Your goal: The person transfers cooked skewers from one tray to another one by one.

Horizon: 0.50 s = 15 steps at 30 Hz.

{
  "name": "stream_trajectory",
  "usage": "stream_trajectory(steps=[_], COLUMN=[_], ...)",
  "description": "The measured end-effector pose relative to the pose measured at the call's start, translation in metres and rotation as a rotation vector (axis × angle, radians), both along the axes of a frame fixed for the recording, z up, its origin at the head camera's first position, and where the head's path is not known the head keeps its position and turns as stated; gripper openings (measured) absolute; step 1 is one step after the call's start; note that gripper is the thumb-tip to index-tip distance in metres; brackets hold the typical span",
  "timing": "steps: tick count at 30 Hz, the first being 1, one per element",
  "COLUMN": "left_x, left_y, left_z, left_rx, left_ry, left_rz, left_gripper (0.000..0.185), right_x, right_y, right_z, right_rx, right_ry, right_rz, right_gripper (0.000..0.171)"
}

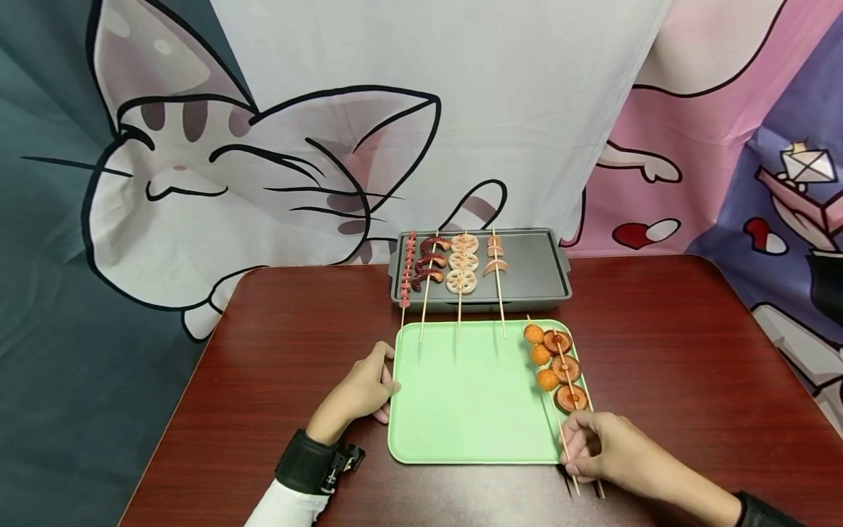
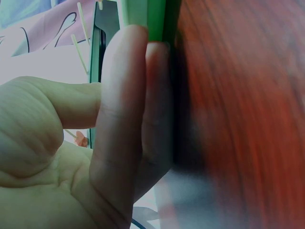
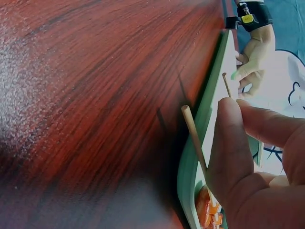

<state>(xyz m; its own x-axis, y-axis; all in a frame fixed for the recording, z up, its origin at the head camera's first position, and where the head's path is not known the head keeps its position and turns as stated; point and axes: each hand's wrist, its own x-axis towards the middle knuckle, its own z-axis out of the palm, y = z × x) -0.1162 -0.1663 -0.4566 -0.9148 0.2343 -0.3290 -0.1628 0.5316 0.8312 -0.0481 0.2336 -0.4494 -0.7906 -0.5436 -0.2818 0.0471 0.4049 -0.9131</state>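
My left hand [image 1: 361, 386] grips the left rim of a light green tray [image 1: 461, 410], thumb on the rim; in the left wrist view its fingers touch the tray's edge [image 2: 135, 12]. On the tray's right side lie a skewer of orange balls [image 1: 540, 355] and a skewer of brown mushroom slices [image 1: 566, 368]. Near the lower right corner, my right hand [image 1: 596, 448] pinches the stick of the orange-ball skewer between thumb and forefinger. The other stick [image 3: 190, 125] passes against its fingers in the right wrist view, its end past the tray's edge.
Behind the green tray stands a grey metal tray [image 1: 536, 267]. Several skewers lie on it: pink pieces [image 1: 408, 267], dark red sausages [image 1: 431, 260], lotus root slices [image 1: 463, 261] and pale orange pieces [image 1: 495, 256]. Their sticks reach over the green tray's far edge. All stands on a red-brown table [image 1: 303, 307].
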Motion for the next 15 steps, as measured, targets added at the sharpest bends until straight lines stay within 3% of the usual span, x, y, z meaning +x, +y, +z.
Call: stream_trajectory(steps=[15], left_x=[-0.0001], left_y=[-0.0001], left_z=[0.0001], left_rx=[0.003], left_ry=[-0.013], left_rz=[0.003], left_gripper=[0.044], right_x=[0.0017], right_y=[0.0005], right_z=[0.0017], right_rx=[0.007], right_ry=[-0.061], right_rz=[-0.013], right_gripper=[0.022])
